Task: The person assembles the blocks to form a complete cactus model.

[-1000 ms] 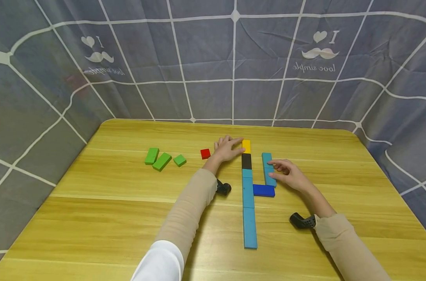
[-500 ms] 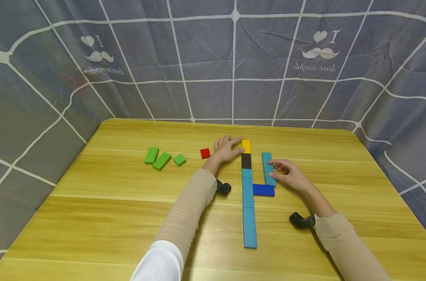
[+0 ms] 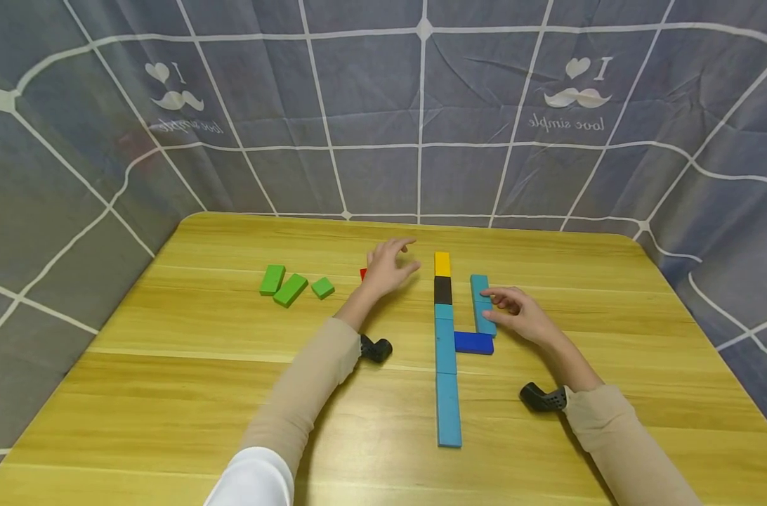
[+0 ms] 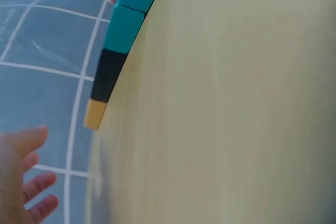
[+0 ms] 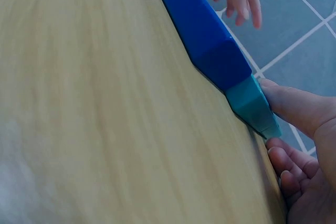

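Note:
My left hand [image 3: 385,269] is over the wood table, left of a yellow block [image 3: 442,263], fingers spread and holding nothing. It partly covers a red block [image 3: 363,273]. The yellow block heads a straight row with a black block [image 3: 443,289] and several light-blue blocks [image 3: 445,344]. A dark-blue block [image 3: 474,343] sticks out rightward from this row. From its right end, two light-blue blocks [image 3: 480,287] run away from me in a line. My right hand [image 3: 525,316] rests at their right side, index fingertip on the farther one and thumb on the nearer one [image 5: 254,107].
Several green blocks [image 3: 291,290] lie loose at the left of the table [image 3: 187,393]. A grey curtain [image 3: 371,98] with white lines hangs behind and at both sides. Black wrist-worn devices [image 3: 376,349] show beneath both forearms.
My left hand has let go of the yellow block and moved left, now covering much of the red block. The right hand and the rows of blocks have stayed put.

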`<control>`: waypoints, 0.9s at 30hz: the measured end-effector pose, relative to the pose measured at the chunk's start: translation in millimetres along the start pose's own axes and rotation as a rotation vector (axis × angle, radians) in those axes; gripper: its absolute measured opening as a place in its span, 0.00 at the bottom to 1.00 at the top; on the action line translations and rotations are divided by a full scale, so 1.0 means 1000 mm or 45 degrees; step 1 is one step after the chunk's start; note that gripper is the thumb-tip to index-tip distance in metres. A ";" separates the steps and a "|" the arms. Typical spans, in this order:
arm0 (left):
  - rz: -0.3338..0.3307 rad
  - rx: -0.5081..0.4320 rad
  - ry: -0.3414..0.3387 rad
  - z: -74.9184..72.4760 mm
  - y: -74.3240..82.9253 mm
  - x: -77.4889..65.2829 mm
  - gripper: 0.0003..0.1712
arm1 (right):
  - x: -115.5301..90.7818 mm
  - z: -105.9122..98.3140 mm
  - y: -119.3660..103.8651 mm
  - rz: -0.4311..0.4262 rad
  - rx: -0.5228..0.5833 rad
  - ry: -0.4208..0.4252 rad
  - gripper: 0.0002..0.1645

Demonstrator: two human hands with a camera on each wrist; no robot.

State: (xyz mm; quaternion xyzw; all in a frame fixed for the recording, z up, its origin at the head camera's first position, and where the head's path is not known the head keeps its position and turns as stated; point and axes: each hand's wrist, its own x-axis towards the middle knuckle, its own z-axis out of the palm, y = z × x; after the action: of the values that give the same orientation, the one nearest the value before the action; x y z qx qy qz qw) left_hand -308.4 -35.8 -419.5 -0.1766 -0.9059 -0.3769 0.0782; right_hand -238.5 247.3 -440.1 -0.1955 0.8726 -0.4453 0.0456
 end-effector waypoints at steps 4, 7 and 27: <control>-0.022 0.041 0.039 -0.015 -0.011 -0.013 0.29 | 0.000 0.000 0.000 0.009 0.000 0.001 0.25; -0.053 0.060 0.057 -0.026 -0.021 -0.024 0.29 | 0.000 0.000 -0.001 0.016 0.000 0.000 0.25; -0.079 0.426 0.028 -0.052 -0.050 -0.055 0.27 | 0.000 -0.001 -0.005 0.018 -0.002 0.001 0.25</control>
State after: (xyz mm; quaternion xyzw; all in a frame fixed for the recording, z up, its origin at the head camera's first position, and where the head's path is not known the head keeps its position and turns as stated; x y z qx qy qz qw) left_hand -276.0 -119.5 -430.9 -0.1291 -0.9601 -0.2249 0.1046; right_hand -237.8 245.7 -435.7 -0.1890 0.8743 -0.4444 0.0482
